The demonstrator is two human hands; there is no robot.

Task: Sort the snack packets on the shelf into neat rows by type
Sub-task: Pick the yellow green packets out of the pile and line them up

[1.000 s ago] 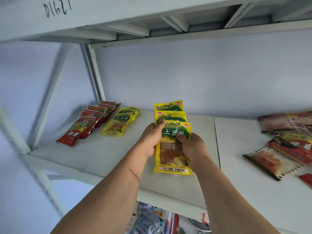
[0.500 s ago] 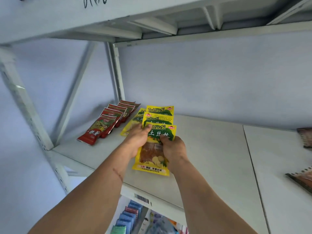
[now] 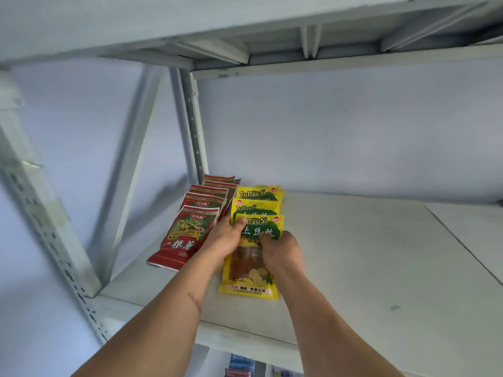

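Evenly lit by soft, cool daylight, slightly bluish over the back wall (image 3: 340, 126). No hard glare, only a mild sheen on the yellow packets (image 3: 253, 278) and red packets (image 3: 187, 235). Dim under the upper shelf (image 3: 245, 25), its ribs in shade. Faint, diffuse shadows beneath both forearms and beside the left post (image 3: 51, 235). Strong wide-angle bending at the edges: post and brace (image 3: 128, 191) lean and curve. Smeared with motion blur on the left side and along the bottom edge. Sharp in the middle, print on the packets readable. Pale, washed-out shelf board (image 3: 367, 254).
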